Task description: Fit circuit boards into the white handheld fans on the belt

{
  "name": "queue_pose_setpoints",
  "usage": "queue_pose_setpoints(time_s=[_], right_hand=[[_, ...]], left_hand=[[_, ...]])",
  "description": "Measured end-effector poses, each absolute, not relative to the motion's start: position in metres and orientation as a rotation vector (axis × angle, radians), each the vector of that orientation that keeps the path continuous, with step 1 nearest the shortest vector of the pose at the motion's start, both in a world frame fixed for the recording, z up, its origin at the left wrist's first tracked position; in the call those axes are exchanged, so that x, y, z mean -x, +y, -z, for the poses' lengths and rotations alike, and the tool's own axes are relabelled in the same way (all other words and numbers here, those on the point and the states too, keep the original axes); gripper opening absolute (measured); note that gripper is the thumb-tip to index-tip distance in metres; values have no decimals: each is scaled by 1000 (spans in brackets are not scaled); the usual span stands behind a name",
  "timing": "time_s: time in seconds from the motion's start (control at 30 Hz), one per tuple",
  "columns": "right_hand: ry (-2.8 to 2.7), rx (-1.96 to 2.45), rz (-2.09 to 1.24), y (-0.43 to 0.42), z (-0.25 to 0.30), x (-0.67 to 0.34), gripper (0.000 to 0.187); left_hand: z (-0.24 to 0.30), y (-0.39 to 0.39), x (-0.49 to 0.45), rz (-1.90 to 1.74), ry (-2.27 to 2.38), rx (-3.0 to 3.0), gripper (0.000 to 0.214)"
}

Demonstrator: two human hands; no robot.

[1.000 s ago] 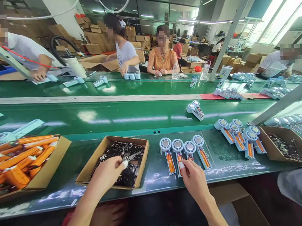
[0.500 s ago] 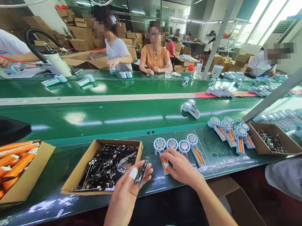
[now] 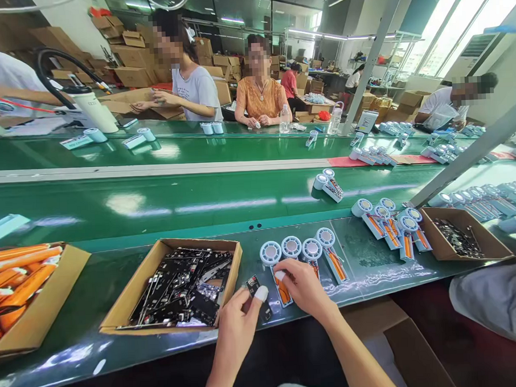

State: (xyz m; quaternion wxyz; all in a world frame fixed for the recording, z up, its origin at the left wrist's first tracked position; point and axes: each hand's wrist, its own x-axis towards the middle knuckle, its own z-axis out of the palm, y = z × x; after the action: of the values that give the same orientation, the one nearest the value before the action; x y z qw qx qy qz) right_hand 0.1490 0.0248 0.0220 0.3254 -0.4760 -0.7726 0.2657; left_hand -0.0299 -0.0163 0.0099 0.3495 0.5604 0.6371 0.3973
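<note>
My left hand [image 3: 241, 322] pinches a narrow black circuit board [image 3: 253, 284] between its white-covered thumb and fingers. Just right of it, my right hand [image 3: 305, 287] has its fingers curled over the handle of the leftmost handheld fan [image 3: 271, 253]; its thumb also has a white cover. That fan is light blue and lies with its handle uncovered, showing an orange battery [image 3: 283, 295]. Beside it lie several similar fans [image 3: 326, 238], one partly hidden by my right hand. Close to my left hand stands a cardboard box [image 3: 239, 263] full of black circuit boards [image 3: 176, 282].
Orange batteries [image 3: 22, 283] fill another box at far left. More opened fans [image 3: 382, 212] and a second box of boards [image 3: 440, 254] are at right. Behind runs a green conveyor belt [image 3: 224, 195] carrying fans [image 3: 328, 184]. A slanted metal post [image 3: 465, 156] crosses the right side. Co-workers sit opposite.
My left hand has moved right with the circuit board, turned palm-down, and brought it near the leftmost fan. My right hand stays at that fan. A light-blue piece has appeared on the belt at left.
</note>
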Motion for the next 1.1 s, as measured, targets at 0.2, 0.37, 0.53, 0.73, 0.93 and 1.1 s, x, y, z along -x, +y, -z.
queue_pose_setpoints(time_s=[0.2,0.37,0.53,0.73,0.93,1.1], right_hand=[[-1992,1196,-810,2,-13,-144,30],[-1858,1183,-1007,-3,-14,-140,31],[-1810,1258,-1000,-3,-11,-138,36],[-2186,1156,-506,-7,-5,-138,44],[-2301,1063,-319,-8,-8,-140,34],[-2246,1030,-411,-3,-5,-141,26]], left_hand=[[-8,-25,32,-908,1609,-1447,34],[-4,-31,32,-892,1462,-1191,36],[-2,-31,24,-1011,1482,-1007,34],[-3,-23,17,-991,1362,-888,38],[3,-20,16,-1042,1312,-807,37],[8,-25,16,-1066,1350,-785,34]])
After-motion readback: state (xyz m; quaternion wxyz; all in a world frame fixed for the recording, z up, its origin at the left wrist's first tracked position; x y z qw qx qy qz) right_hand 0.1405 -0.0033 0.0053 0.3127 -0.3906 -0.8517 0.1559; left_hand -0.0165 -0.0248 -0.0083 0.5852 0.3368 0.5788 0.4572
